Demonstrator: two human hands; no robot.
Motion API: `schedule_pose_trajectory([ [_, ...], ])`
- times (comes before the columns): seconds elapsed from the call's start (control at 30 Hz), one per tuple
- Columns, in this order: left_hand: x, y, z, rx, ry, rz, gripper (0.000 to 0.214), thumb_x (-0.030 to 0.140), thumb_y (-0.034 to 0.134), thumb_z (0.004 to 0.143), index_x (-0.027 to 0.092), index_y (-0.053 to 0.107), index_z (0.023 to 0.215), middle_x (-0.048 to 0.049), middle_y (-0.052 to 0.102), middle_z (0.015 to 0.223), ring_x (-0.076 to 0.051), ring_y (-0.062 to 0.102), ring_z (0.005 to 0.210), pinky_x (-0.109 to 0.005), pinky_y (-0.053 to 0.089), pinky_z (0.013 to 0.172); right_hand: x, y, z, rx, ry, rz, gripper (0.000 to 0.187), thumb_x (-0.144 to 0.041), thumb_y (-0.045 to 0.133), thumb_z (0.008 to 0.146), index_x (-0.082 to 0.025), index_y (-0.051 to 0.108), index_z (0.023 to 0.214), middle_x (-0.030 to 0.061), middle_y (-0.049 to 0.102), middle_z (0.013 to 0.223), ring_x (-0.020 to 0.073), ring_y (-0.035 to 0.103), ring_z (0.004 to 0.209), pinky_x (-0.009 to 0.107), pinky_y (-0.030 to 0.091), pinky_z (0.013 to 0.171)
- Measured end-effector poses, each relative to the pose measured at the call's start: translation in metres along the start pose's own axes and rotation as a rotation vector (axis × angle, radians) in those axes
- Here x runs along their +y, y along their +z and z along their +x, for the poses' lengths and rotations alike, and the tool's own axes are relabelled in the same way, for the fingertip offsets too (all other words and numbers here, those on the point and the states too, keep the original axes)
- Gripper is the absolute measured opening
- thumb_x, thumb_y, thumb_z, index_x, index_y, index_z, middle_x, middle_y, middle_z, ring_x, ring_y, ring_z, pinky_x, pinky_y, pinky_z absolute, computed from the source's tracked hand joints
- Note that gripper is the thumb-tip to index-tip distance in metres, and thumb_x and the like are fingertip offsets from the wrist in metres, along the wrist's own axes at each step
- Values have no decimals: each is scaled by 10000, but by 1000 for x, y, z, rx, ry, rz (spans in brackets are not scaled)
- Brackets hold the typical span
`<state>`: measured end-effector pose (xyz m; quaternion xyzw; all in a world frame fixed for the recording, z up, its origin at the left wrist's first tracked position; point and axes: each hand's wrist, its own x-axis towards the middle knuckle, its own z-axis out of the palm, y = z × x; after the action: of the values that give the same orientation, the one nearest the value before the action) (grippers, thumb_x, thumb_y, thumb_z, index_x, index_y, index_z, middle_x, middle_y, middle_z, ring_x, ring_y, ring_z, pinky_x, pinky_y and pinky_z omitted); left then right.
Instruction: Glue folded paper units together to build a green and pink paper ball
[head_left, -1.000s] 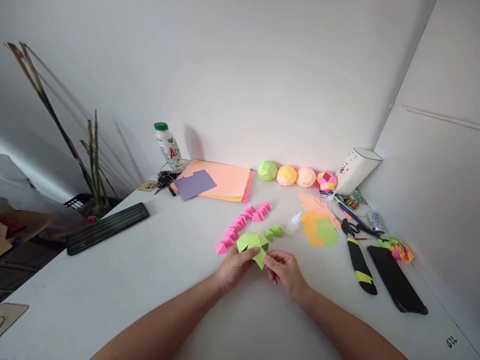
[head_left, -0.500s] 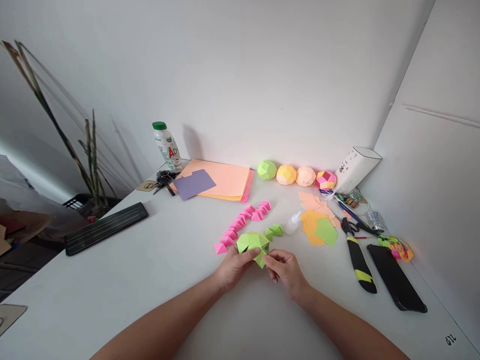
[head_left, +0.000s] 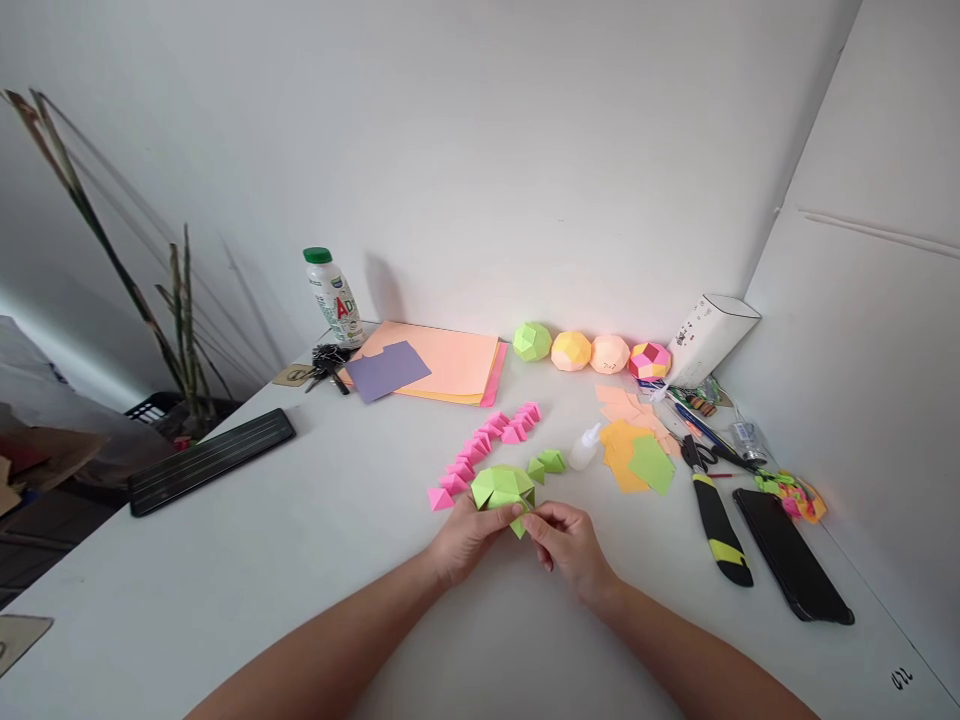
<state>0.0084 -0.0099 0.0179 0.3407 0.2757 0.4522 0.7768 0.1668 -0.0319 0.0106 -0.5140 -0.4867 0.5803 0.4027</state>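
Note:
My left hand (head_left: pixel 466 538) grips a partly built green paper polyhedron (head_left: pixel 501 487) just above the white table (head_left: pixel 300 540). My right hand (head_left: pixel 570 545) pinches a green flap at the model's lower right edge. Both hands are closed on the paper. A row of several pink folded paper units (head_left: pixel 484 445) lies just behind the model. Two loose green folded units (head_left: pixel 547 463) sit to its right, next to a small glue bottle (head_left: pixel 584 447).
Finished paper balls (head_left: pixel 589 351) line the wall. Coloured sheets (head_left: pixel 435 365), a drink bottle (head_left: pixel 330 295), keys (head_left: pixel 324 362) and a black keyboard (head_left: pixel 210 458) are at left. Paper squares (head_left: pixel 637 450), scissors (head_left: pixel 701 455), a cutter (head_left: pixel 716 530), a phone (head_left: pixel 791 555) and a white box (head_left: pixel 709 335) are at right.
The green model has been turned slightly in my hands, and less of its lower flap shows. The hands have barely shifted.

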Motion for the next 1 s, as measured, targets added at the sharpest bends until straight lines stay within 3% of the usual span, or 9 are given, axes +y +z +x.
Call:
schedule_pose_trajectory([
  [0.27,1,-4,1,22,-60,-72,269,235,752,681,126,656,908,-92,681,874,-248,621,881,-380,451,828,-5,-10,8,-113,-9,-152,403,-572,593,751,-175,569,690,-48,460,510,106,456,459,232,382,427],
  [0.37,1,-6,3,44,-90,-104,266,211,739,694,134,665,937,-88,667,904,-221,607,880,-353,463,824,-25,-37,16,-141,-6,-349,427,-553,572,769,-173,545,576,-43,443,467,103,441,451,234,336,449],
  [0.4,1,-7,3,45,-103,-121,257,199,738,693,137,670,933,-83,661,898,-210,603,866,-343,468,813,-33,-49,18,-142,-11,-552,435,-522,614,740,-178,493,502,-46,432,454,94,414,440,229,292,439],
  [0.47,1,-7,3,26,-134,-152,240,178,741,686,138,678,914,-76,653,868,-194,600,828,-327,478,779,-46,-74,24,-65,58,-911,391,-442,726,616,-183,478,459,-40,470,455,107,428,444,236,262,440],
  [0.5,1,-7,3,7,-150,-160,235,171,743,683,136,680,907,-73,652,852,-189,600,809,-321,481,761,-51,-84,26,-8,74,-952,350,-415,729,607,-185,500,474,-25,509,483,123,455,460,242,270,445],
  [0.63,-1,-7,2,-67,-205,-153,241,164,755,668,122,685,894,-70,655,814,-181,607,759,-312,481,712,-49,-105,40,229,37,-963,302,-476,630,690,-185,587,760,77,628,795,212,563,673,286,377,534],
  [0.73,-1,-7,1,-66,-230,-157,254,161,766,651,120,689,890,-72,665,818,-181,611,764,-308,479,714,-33,-102,51,305,-53,-877,500,-470,653,671,-184,537,1064,117,584,1091,244,565,944,317,455,714],
  [0.8,-1,-8,1,-56,-242,-164,264,158,769,645,124,690,895,-76,672,829,-179,612,761,-309,478,719,-22,-96,58,326,-107,-814,575,-474,623,700,-203,481,1187,109,558,1163,235,551,1000,332,462,786],
  [1.0,-2,-10,1,-68,-276,-164,291,150,774,632,121,686,908,-90,675,852,-191,617,773,-310,476,709,-11,-87,62,271,-223,-694,415,-424,570,767,-209,558,1121,82,610,1115,229,568,968,367,457,855],
])
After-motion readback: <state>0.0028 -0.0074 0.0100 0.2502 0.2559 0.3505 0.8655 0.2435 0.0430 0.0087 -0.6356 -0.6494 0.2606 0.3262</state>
